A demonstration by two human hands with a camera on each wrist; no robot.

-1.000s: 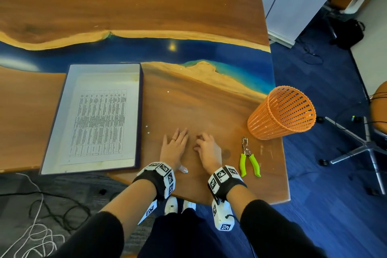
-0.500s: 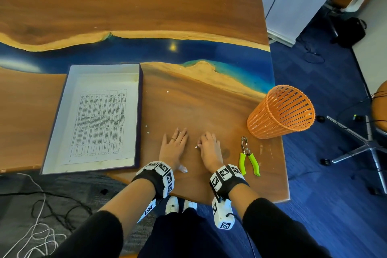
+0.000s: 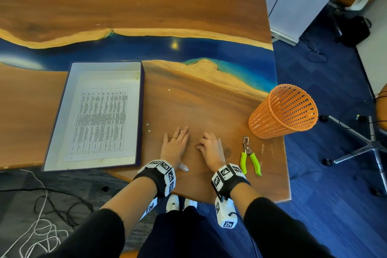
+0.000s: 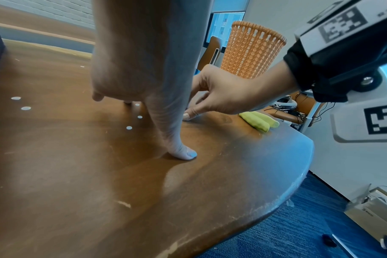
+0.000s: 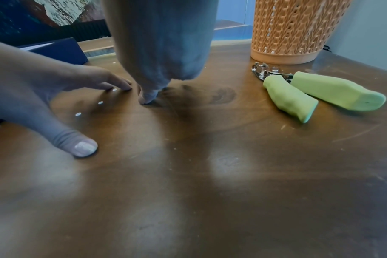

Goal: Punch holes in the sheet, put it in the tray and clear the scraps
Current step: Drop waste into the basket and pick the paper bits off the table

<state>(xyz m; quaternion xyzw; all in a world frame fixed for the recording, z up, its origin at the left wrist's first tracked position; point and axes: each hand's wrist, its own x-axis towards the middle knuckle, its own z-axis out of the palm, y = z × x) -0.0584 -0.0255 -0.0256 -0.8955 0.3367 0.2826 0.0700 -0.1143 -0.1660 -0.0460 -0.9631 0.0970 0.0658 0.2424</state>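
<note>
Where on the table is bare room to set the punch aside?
Bare wood lies between the white tray and orange mesh basket. Crowded near edge: left hand, right hand, white paper dots, green-handled hole punch.

Table (image 3: 209, 6) carries everything. Tray (image 3: 62, 115) sits at the left, near the front edge; sheet (image 3: 102, 121) lies flat inside it. Left hand (image 3: 174, 146) rests on the table just right of the tray; right hand (image 3: 211, 148) just right of that, fingertips down on the surface, the two hands close but apart. Scraps (image 4: 129, 128) lie scattered on the table between the tray and the hands and under the left palm. Hole punch (image 3: 249, 155) lies right of the right hand; basket (image 3: 280, 113) stands behind it at the table's right edge.
</note>
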